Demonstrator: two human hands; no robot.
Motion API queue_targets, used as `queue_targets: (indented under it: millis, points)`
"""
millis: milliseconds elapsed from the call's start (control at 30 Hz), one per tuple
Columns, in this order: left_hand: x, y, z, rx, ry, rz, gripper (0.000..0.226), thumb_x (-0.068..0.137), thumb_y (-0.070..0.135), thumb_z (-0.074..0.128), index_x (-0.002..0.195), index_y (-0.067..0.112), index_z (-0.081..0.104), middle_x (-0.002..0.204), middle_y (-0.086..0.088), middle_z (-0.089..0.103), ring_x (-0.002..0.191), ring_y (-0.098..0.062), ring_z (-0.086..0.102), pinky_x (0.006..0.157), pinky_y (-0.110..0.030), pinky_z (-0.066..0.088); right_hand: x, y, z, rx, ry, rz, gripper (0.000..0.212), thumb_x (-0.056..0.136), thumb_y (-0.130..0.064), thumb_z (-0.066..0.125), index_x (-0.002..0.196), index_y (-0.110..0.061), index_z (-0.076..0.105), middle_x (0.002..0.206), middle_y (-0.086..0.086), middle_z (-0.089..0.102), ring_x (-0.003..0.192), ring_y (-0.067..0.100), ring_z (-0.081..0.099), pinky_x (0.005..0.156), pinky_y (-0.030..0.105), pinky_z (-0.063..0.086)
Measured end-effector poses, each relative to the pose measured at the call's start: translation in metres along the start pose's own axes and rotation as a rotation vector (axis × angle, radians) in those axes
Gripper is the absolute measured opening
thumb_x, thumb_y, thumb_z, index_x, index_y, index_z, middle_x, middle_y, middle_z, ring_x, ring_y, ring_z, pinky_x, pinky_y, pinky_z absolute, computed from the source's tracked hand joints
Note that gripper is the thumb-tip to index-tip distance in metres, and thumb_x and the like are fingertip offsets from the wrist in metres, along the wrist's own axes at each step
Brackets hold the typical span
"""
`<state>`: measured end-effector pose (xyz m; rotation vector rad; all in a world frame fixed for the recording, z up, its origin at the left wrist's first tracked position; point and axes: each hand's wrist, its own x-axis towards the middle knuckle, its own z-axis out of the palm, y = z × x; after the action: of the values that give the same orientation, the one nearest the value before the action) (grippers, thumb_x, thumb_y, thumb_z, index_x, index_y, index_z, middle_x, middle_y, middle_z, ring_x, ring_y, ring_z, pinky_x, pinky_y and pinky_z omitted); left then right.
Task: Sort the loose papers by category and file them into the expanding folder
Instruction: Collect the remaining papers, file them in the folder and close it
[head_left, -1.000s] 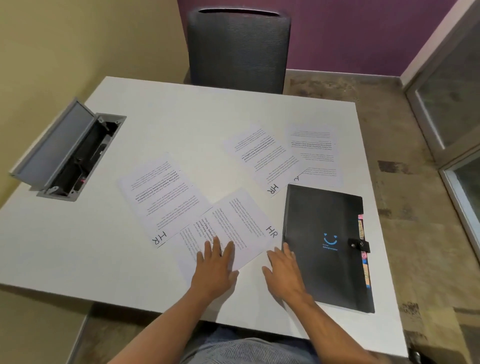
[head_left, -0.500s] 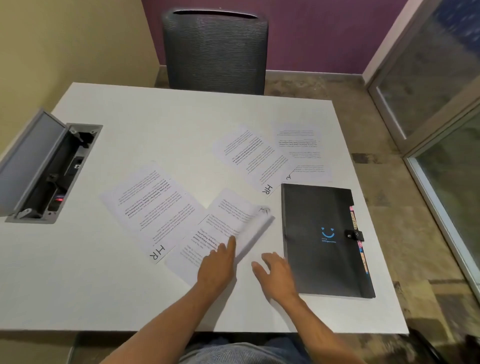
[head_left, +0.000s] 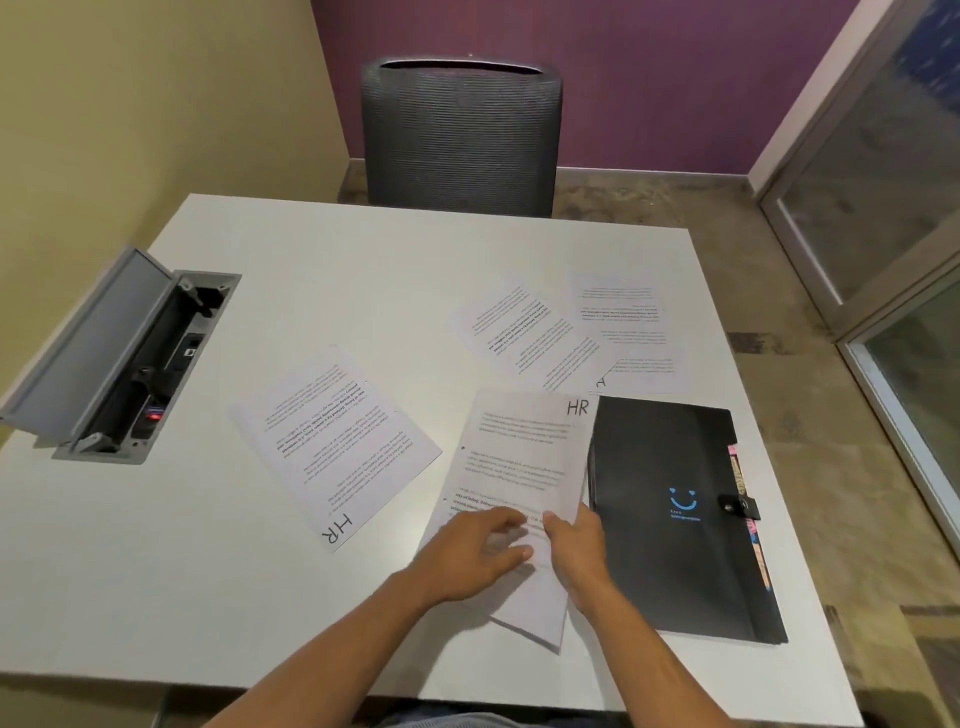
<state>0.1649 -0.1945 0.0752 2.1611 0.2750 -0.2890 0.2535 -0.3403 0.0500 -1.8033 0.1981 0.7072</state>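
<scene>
At tabletop (head_left: 363, 270) front: both hands grip HR sheet (head_left: 519, 457).
Left hand (head_left: 467, 551) and right hand (head_left: 576, 551) pinch its near end; closed expanding folder (head_left: 670, 566) lies just right.

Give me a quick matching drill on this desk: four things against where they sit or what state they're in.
Things:
1. black expanding folder
2. white HR sheet between both hands
3. grey cable box in the table
4. white sheet marked A

States:
a. lid open
b. clasp closed
c. far right, partly overlapped
d. gripped at its near end

Pairs: 1-b, 2-d, 3-a, 4-c
</scene>
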Motion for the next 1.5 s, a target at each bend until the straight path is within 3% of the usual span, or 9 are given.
queue_targets:
  millis: [167, 400, 567, 767, 933, 1067, 1267, 1400, 1500]
  points:
    - [-0.003, -0.060, -0.024, 0.309, 0.347, -0.094, 0.038, 0.095, 0.037, 0.059, 0.126, 0.015, 0.062, 0.130, -0.002, 0.062, 0.116, -0.021, 0.059, 0.096, -0.039, 0.049, 0.009, 0.003, -0.016, 0.021, 0.053, -0.002, 0.033, 0.097, -0.004, 0.055, 0.128, -0.013, 0.063, 0.116, 0.001, 0.071, 0.104, 0.022, 0.067, 0.096, 0.043, 0.054]
    - [-0.011, -0.105, -0.058, 0.595, 0.233, -0.621, 0.075, 0.083, 0.044, 0.063, 0.145, 0.015, 0.034, 0.151, -0.022, 0.030, 0.134, -0.045, 0.033, 0.101, -0.058, 0.040, 0.015, 0.011, -0.020, 0.039, 0.098, 0.036, 0.029, 0.097, -0.004, 0.058, 0.124, -0.009, 0.063, 0.116, 0.008, 0.070, 0.106, 0.029, 0.067, 0.098, 0.052, 0.052]
    - [-0.005, -0.129, -0.048, 0.670, 0.248, -0.575, 0.056, 0.077, 0.033, 0.050, 0.122, 0.001, 0.058, 0.100, -0.034, 0.057, 0.068, -0.042, 0.059, 0.051, -0.044, 0.053, 0.016, 0.012, -0.017, 0.049, 0.098, 0.043, 0.029, 0.097, -0.004, 0.057, 0.125, -0.010, 0.063, 0.117, 0.008, 0.070, 0.104, 0.028, 0.067, 0.097, 0.051, 0.053]
    - [0.005, -0.117, -0.043, 0.737, 0.208, -0.536, 0.068, 0.072, 0.023, 0.073, 0.134, 0.003, 0.054, 0.114, -0.034, 0.060, 0.058, -0.040, 0.065, 0.058, -0.044, 0.057, 0.016, 0.010, -0.013, 0.043, 0.075, 0.033, 0.031, 0.098, -0.004, 0.056, 0.127, -0.012, 0.061, 0.112, 0.003, 0.069, 0.102, 0.025, 0.067, 0.092, 0.041, 0.055]
    - [0.012, -0.083, -0.052, 0.623, 0.220, -0.567, 0.062, 0.091, 0.030, 0.049, 0.146, 0.009, 0.029, 0.137, -0.024, 0.046, 0.090, -0.032, 0.066, 0.068, -0.033, 0.048, 0.019, 0.013, -0.015, 0.022, 0.088, 0.032, 0.029, 0.097, -0.004, 0.057, 0.126, -0.009, 0.063, 0.114, 0.004, 0.071, 0.104, 0.025, 0.068, 0.098, 0.048, 0.053]
    - [0.029, -0.065, -0.065, 0.391, 0.244, -0.570, 0.041, 0.096, 0.031, 0.053, 0.130, 0.009, 0.042, 0.111, -0.012, 0.063, 0.095, -0.030, 0.063, 0.068, -0.033, 0.046, 0.019, 0.013, -0.016, 0.028, 0.089, 0.029, 0.029, 0.097, -0.006, 0.058, 0.125, -0.011, 0.064, 0.115, 0.004, 0.071, 0.102, 0.023, 0.068, 0.096, 0.048, 0.054]
    - [0.047, -0.089, -0.085, 0.394, 0.295, -0.317, 0.039, 0.099, 0.029, 0.051, 0.135, 0.013, 0.053, 0.127, -0.011, 0.059, 0.113, -0.030, 0.058, 0.086, -0.040, 0.048, 0.017, 0.011, -0.024, 0.057, 0.083, 0.030, 0.030, 0.099, -0.007, 0.056, 0.127, -0.014, 0.061, 0.111, -0.001, 0.069, 0.099, 0.018, 0.066, 0.093, 0.043, 0.055]
    - [0.058, -0.113, -0.113, 0.649, 0.037, -0.262, 0.081, 0.087, 0.039, 0.069, 0.152, 0.017, 0.027, 0.162, -0.003, 0.021, 0.149, -0.025, 0.016, 0.115, -0.051, 0.026, 0.016, 0.013, -0.030, 0.033, 0.082, 0.044, 0.029, 0.099, -0.007, 0.056, 0.126, -0.014, 0.062, 0.108, -0.003, 0.069, 0.096, 0.015, 0.067, 0.088, 0.039, 0.055]
    - [0.068, -0.122, -0.130, 0.764, -0.135, -0.307, 0.106, 0.081, 0.050, 0.072, 0.157, 0.019, 0.005, 0.165, 0.002, -0.001, 0.152, -0.023, -0.003, 0.118, -0.059, 0.011, 0.015, 0.016, -0.034, -0.007, 0.072, 0.046, 0.027, 0.099, -0.009, 0.057, 0.124, -0.017, 0.063, 0.107, -0.005, 0.070, 0.098, 0.017, 0.068, 0.086, 0.039, 0.056]
